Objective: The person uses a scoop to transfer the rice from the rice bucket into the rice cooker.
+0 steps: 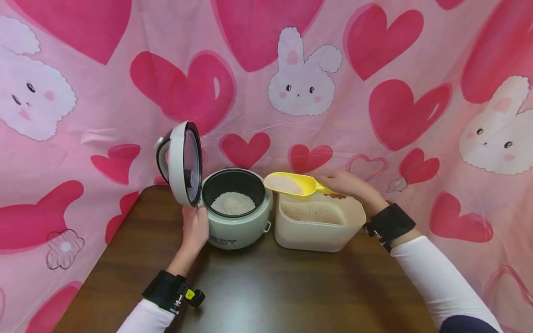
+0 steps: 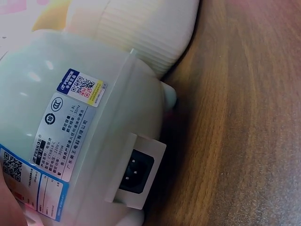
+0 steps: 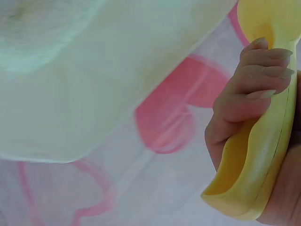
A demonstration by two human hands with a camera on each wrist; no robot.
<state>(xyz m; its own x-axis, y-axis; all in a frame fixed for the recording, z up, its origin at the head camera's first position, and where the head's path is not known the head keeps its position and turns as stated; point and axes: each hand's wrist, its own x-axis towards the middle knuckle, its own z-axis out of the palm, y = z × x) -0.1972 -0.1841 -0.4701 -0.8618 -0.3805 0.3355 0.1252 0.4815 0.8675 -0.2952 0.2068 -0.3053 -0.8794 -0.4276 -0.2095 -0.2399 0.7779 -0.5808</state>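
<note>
A pale green rice cooker (image 1: 237,231) stands on the table with its lid (image 1: 176,162) raised to the left. White rice (image 1: 233,203) lies in its dark inner pot. My left hand (image 1: 195,226) touches the cooker's left side below the lid; its fingertips are hidden. In the right wrist view, the fingers of my right hand (image 3: 249,89) curl round the handle of a yellow scoop (image 3: 263,160). The scoop carries white grains and is held above the gap between the cooker's right rim and a cream bin (image 1: 316,236), which has rice inside.
The brown wooden table (image 1: 266,291) stretches toward me in front of both containers. Close behind them hangs a pink cloth (image 1: 258,92) printed with hearts and rabbits. On the cooker's side is a power socket (image 2: 136,170), with no cord in it.
</note>
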